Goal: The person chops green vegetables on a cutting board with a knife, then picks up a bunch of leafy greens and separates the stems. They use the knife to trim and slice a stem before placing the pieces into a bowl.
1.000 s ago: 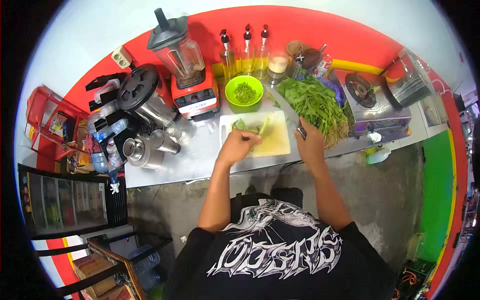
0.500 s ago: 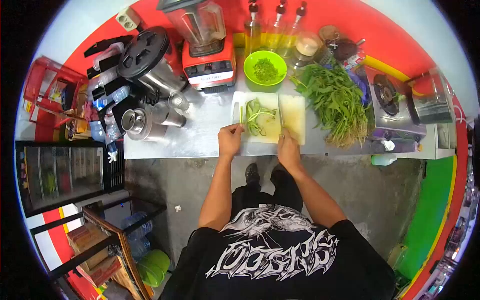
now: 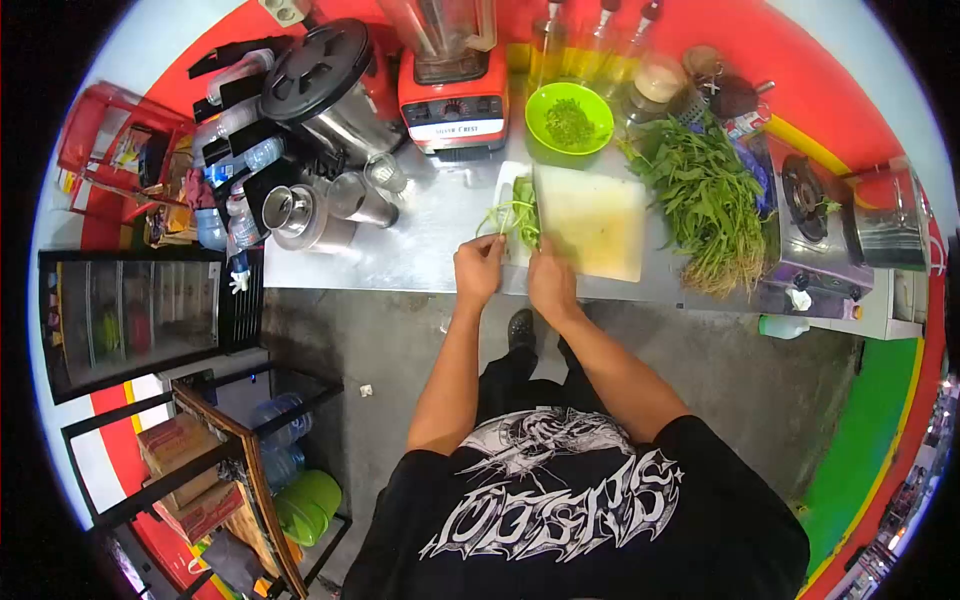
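Note:
A white cutting board (image 3: 597, 235) lies at the table's front edge with a small heap of leafy green stems (image 3: 522, 212) on its left part. My right hand (image 3: 552, 284) is closed round the handle of a knife (image 3: 537, 205). Its blade is seen nearly edge-on, blurred, along the right side of the heap. Beside the heap's left side, my left hand (image 3: 479, 270) is pinched on a thin green stem (image 3: 489, 217) at the board's left edge. Behind the board, a bright green bowl (image 3: 605, 118) contains finely chopped greens (image 3: 568, 124).
A large bunch of leafy greens with roots (image 3: 705, 200) lies right of the board, before a gas stove (image 3: 808, 200). To the left stand a red blender (image 3: 455, 105), a big lidded steel pot (image 3: 345, 125) and metal cups (image 3: 360, 200). Pump bottles (image 3: 548, 50) line the wall.
My right hand and the knife have moved left across the board, closer to my left hand. The green stems are bunched nearer the board's left edge. The whole view has shifted.

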A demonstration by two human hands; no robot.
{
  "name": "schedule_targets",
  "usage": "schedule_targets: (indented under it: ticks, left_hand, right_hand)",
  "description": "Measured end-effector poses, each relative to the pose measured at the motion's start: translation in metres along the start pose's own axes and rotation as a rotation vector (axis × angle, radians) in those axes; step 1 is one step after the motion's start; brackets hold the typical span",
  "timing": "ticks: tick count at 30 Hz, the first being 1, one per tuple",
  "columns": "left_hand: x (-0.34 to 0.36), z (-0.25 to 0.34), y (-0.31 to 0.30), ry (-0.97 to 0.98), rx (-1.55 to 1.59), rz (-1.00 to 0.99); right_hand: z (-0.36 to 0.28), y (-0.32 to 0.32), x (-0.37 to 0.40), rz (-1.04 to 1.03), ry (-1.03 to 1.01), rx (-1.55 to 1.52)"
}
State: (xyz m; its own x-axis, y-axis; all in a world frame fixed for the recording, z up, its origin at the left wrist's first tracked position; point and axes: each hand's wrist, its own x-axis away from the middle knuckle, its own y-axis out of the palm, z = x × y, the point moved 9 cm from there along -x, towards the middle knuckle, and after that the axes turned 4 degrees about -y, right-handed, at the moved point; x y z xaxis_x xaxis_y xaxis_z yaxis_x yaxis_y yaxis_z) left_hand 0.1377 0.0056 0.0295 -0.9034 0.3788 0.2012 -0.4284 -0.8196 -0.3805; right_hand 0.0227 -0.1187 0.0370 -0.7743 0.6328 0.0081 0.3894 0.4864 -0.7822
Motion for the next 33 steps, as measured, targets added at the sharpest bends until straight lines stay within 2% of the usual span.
schedule_targets:
  ticks: [2, 4, 6, 8, 9, 12, 14, 17, 18, 20, 24, 27, 33]
  left_hand:
    - [0.002, 0.003, 0.003, -0.02, -0.018, -0.012]
    - [0.006, 0.019, -0.001, 0.15, -0.012, 0.095]
    - [0.006, 0.022, 0.011, 0.188, 0.041, 0.078]
    - [0.011, 0.04, 0.029, 0.351, -0.023, 0.075]
    - [0.015, 0.05, 0.039, 0.427, -0.059, 0.042]
    - [0.024, 0.068, 0.074, 0.544, -0.188, -0.014]
    - [0.027, 0.069, 0.093, 0.551, -0.153, -0.066]
    - [0.035, 0.07, 0.12, 0.67, -0.301, -0.137]
    - [0.034, 0.069, 0.122, 0.664, -0.297, -0.135]
    - [0.04, 0.073, 0.128, 0.776, -0.379, -0.104]
    - [0.045, 0.073, 0.131, 0.836, -0.378, -0.159]
    - [0.041, 0.068, 0.134, 0.853, -0.333, -0.195]
    - [0.044, 0.068, 0.134, 0.867, -0.339, -0.199]
  right_hand:
    - [0.002, -0.006, 0.0, -0.004, 0.024, -0.012]
    - [0.009, -0.01, 0.001, -0.012, 0.047, -0.02]
    - [0.019, -0.021, 0.005, 0.046, 0.06, -0.016]
    - [0.03, -0.036, 0.011, 0.13, 0.029, -0.06]
    - [0.033, -0.049, 0.014, 0.205, -0.005, -0.108]
    - [0.063, -0.064, 0.023, 0.139, 0.12, -0.061]
    - [0.077, -0.075, 0.031, 0.156, 0.131, -0.038]
    - [0.089, -0.099, 0.046, 0.237, 0.163, -0.055]
    - [0.093, -0.103, 0.048, 0.232, 0.162, -0.049]
    - [0.099, -0.101, 0.051, 0.153, 0.162, -0.031]
    - [0.113, -0.087, 0.053, 0.064, 0.227, 0.094]
    - [0.114, -0.078, 0.05, -0.053, 0.262, 0.113]
    - [0.105, -0.078, 0.043, -0.129, 0.329, 0.169]
